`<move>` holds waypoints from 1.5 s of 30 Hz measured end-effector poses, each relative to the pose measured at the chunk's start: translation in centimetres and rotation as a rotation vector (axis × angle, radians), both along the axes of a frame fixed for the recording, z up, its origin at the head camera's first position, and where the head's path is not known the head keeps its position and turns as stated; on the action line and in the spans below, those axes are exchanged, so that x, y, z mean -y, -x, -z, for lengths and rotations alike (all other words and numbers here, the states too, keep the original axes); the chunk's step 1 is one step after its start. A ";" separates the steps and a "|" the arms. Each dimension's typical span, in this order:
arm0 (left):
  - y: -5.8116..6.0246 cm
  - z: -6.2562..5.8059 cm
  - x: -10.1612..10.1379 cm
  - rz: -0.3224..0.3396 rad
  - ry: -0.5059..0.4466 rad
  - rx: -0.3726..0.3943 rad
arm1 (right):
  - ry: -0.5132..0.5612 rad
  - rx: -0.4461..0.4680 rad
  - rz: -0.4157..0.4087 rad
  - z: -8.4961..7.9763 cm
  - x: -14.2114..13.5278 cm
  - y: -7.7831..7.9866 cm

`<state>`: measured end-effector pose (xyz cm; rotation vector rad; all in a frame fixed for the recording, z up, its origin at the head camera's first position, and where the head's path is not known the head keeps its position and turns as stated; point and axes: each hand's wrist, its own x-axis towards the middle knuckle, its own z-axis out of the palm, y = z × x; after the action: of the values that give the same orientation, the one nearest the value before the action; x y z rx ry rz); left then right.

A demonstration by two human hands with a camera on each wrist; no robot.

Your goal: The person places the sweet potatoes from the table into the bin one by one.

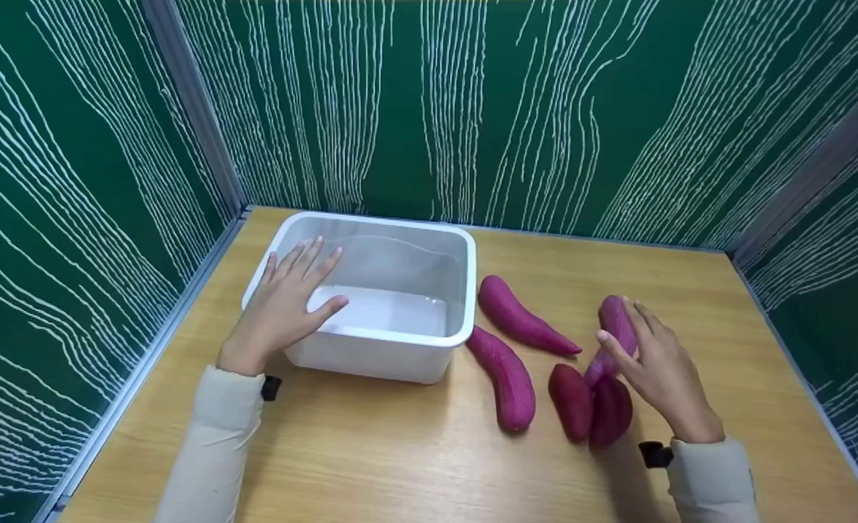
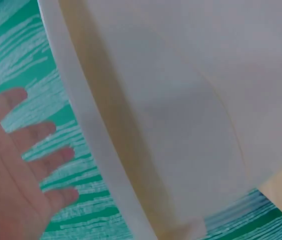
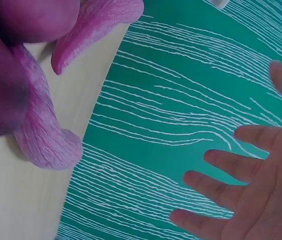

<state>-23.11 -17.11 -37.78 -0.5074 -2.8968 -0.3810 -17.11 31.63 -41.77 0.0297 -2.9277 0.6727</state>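
My left hand, fingers spread, hovers over the near left rim of a white plastic bin; in the left wrist view the fingers are straight and apart from the bin's edge. The bin has nothing inside. My right hand is also spread, beside a curved pinkish-purple sweet potato and overlapping it in the head view. Two shorter dark red sweet potatoes, one left and one right, lie at its near end. The right wrist view shows an empty palm and straight fingers.
Two long magenta sweet potatoes, a far one and a near one, lie right of the bin on the wooden table. Green panels with white wavy lines and grey posts enclose the table's back and sides.
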 end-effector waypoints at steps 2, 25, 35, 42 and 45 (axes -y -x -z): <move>-0.4 0.1 0.7 0.010 -0.036 -0.002 | 0.027 0.014 0.003 0.3 -0.2 -0.1; -2.0 1.9 6.0 0.010 -0.325 0.061 | 0.247 0.275 0.088 6.3 -4.0 -2.3; -2.2 2.6 7.3 0.069 -0.412 0.019 | 0.280 0.373 0.123 7.9 -4.7 -2.7; -2.0 2.5 7.1 0.082 -0.432 0.043 | 0.305 0.416 0.106 8.9 -4.9 -2.9; -1.9 2.4 7.0 0.068 -0.443 0.079 | 0.328 0.438 0.111 9.3 -5.0 -2.9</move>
<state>-21.17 -24.13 -40.14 -0.5217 -2.7427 -1.0409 -14.23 36.61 -51.06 -0.3543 -3.1369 1.2719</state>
